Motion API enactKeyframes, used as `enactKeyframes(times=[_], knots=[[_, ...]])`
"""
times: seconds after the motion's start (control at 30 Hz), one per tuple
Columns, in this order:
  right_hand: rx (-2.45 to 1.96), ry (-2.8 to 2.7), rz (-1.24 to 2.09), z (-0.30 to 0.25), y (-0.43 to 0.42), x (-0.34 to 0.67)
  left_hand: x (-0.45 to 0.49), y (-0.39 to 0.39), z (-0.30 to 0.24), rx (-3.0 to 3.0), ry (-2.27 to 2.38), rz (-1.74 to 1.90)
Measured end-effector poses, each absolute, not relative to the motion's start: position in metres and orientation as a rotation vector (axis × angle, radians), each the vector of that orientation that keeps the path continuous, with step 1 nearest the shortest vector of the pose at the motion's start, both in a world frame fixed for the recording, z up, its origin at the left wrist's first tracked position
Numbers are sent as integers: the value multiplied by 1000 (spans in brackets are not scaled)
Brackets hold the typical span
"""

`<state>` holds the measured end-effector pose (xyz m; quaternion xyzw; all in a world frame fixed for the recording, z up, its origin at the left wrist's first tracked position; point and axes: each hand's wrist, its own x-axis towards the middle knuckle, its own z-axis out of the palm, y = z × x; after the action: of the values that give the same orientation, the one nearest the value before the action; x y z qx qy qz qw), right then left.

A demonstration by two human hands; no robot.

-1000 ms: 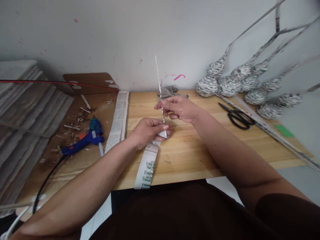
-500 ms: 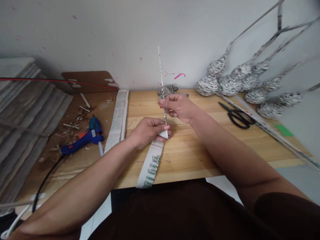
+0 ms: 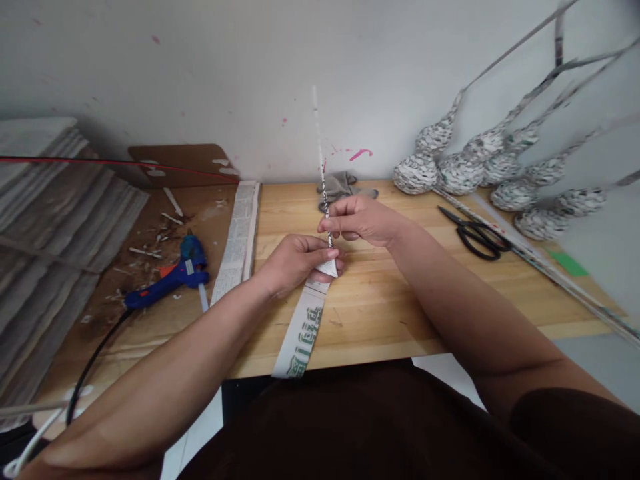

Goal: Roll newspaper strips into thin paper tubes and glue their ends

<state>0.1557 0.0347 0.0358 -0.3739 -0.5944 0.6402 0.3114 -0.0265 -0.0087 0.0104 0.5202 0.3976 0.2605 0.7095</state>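
Observation:
A thin rolled newspaper stick stands almost upright over the wooden table. My right hand pinches the stick low down, fingers closed round it. My left hand is closed on the stick's base, where a flat newspaper strip winds onto it. The strip trails toward me and hangs over the table's front edge.
A blue glue gun with a black cable lies on brown cardboard at the left, beside a folded newspaper. Black scissors lie at the right. Several paper-wound balls on long stems lean on the wall. A grey cloth sits behind.
The stick has grown taller above my hands and the strip has shifted slightly. My right hand regripped and slid lower on the stick, closer to my left hand.

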Motion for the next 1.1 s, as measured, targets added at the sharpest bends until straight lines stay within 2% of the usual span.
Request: enactKeyframes(times=[0.4,0.57,0.77,0.97,1.1], knots=[[-969,-1496,1685,33,33,153,-25,-9,17,1028,894,669],[-994,-1599,1700,32,29,152,-28,0,16,997,914,922],[-1264,-1643,1683,23,23,133,-30,12,13,932,968,1218],[-1264,-1602,1729,18,22,126,-33,14,14,875,989,1175],[-1398,-1792,1570,20,22,129,-34,16,16,762,963,1112]])
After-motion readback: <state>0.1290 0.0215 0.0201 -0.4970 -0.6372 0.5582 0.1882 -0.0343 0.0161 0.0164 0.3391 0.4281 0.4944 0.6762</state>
